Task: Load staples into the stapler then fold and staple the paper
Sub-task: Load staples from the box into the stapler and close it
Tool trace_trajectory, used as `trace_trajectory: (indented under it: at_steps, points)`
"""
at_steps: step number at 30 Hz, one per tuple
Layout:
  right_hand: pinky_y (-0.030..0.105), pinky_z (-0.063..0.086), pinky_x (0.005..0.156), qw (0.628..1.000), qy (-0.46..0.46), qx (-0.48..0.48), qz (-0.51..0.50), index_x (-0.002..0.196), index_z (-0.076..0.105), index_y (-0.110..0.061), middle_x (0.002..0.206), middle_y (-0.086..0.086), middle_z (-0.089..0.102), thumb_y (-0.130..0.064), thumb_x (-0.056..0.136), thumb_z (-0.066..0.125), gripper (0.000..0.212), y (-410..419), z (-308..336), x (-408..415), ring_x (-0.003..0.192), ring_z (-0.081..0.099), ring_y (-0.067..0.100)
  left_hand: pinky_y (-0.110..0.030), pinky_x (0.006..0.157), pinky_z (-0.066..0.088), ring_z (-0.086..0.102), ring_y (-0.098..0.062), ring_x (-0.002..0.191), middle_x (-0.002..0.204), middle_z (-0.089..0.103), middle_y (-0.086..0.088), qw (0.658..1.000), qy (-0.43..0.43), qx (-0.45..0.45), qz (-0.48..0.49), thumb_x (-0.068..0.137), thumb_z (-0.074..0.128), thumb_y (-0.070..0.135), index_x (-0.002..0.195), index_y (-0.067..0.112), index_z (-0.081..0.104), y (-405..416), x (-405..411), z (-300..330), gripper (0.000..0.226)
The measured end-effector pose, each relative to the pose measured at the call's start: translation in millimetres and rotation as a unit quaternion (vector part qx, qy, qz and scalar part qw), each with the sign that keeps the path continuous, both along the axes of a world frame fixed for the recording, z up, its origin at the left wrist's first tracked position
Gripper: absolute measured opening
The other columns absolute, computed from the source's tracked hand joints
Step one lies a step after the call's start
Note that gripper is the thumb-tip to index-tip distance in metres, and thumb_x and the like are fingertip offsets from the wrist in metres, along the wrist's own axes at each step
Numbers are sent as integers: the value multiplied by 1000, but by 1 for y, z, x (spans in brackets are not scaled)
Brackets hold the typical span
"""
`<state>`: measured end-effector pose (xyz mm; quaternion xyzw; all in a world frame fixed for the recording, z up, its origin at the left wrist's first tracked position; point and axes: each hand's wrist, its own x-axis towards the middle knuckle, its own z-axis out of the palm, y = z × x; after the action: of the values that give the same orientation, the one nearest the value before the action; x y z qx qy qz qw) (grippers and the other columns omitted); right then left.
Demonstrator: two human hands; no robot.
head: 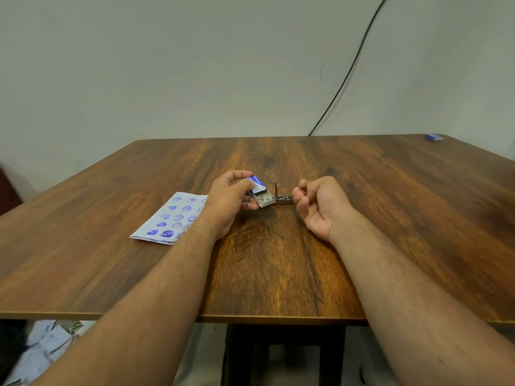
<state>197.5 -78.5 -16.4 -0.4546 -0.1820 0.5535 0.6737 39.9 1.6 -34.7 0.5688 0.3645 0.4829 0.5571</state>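
While the staple box (259,192) sits slid open in the left hand (232,200), pinched between thumb and fingers just above the tabletop (278,260), the right hand (317,203) is curled with fingertips pinched together, maybe on a staple strip, too small to tell; the stapler (281,197) lies opened out on the tabletop between both hands, just beside the box tray; the stamped paper (170,220) lies flat to the left, unfolded, partly under the left forearm; step looks like loading staples, early in the task; to do it well, keep the strip unbroken, legs down, line it with the open channel and slide it fully in before closing; risk: strip snapping or tray spilling if the box tilts.
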Motion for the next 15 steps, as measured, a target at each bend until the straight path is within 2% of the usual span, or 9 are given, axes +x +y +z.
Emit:
trace_trajectory:
  at_steps: [2,4,5,6,7,8,9,11,15]
  points:
    - [16,24,30,1000,-15,14,22,75,49,-11,61,3,44,3,62,32,26,-1,1,-1,35,36,8,-19,46,51,60,-10,49,91,67,-15,1000,0,5,4,94,54,2,118,8,62,1,0,0,26]
    - [16,16,33,997,-65,41,31,74,50,-13,54,-3,38,-3,67,37,17,-1,-1,-2,35,27,7,-20,47,51,59,-10,49,89,66,-12,1000,-2,8,5,94,54,2,118,11,64,2,1,-1,28]
    - [17,18,33,988,-135,65,29,74,52,-15,52,-7,39,-6,74,41,14,1,-2,-1,36,27,4,-19,47,52,60,-9,49,90,67,-13,1000,1,7,3,95,53,2,118,12,65,2,0,-1,28]
    - [16,22,36,964,-250,85,17,74,56,-19,50,-13,43,-9,81,45,16,3,-5,-1,36,31,2,-19,48,52,60,-9,50,93,68,-15,1000,6,4,1,96,54,3,118,12,66,2,0,0,27]
    - [13,28,41,925,-365,100,10,76,61,-22,51,-16,52,-11,86,50,18,3,-6,-4,40,40,0,-18,49,53,60,-8,51,95,68,-17,1000,9,1,-2,97,54,4,119,11,67,1,-1,0,27]
    - [13,34,46,896,-433,99,3,80,67,-22,58,-16,61,-11,87,57,16,5,-9,-7,47,48,-1,-17,49,53,60,-9,51,95,69,-18,1000,6,-3,-5,97,54,5,120,10,66,1,-1,1,26]
    - [17,41,52,883,-459,96,5,87,71,-19,70,-10,70,-11,86,65,10,5,-11,-10,56,55,-1,-17,48,53,60,-9,51,93,69,-18,1000,1,-6,-7,98,54,5,120,8,66,1,-2,1,26]
    - [28,46,61,871,-481,96,13,98,73,-15,83,9,75,-17,79,75,19,8,-16,-13,66,60,12,-17,48,53,60,-10,50,87,70,-17,1000,-10,-11,-8,98,54,5,121,5,65,1,-1,0,25]
    - [33,44,61,860,-500,98,11,99,74,-17,79,15,75,-27,76,82,26,11,-20,-14,61,58,20,-17,47,53,60,-8,47,79,69,-14,1000,-25,-14,2,98,54,5,121,4,63,2,0,0,25]
